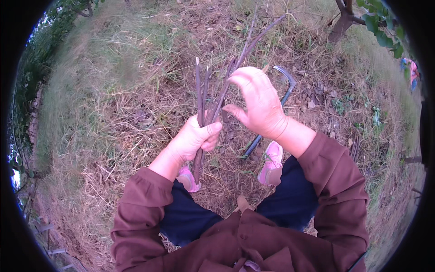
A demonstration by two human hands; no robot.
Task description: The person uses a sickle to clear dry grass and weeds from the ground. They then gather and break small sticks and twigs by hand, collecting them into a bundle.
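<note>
My left hand (200, 134) is wrapped around a small bundle of cut brown sticks (200, 91), the thumb pressed across them. Their thick ends point down past my fist, and pale cut tips show on two thin ones at the top. One longer forked branch (249, 47) leans up and right out of the same bundle. Beside it, my right hand (260, 102) is curved with thumb and fingers apart, nothing gripped; whether its fingertips brush the branch I cannot tell. Partly behind that hand, a sickle (288, 86) with a curved metal blade and dark handle lies on the ground.
Dry grass and straw (136, 119) cover the ground around my pink shoes (272, 163). A tree trunk (341, 27) with green leaves stands at the upper right. Far off at the right edge, another person (413, 73) is partly visible. Leafy growth (37, 57) lines the left rim.
</note>
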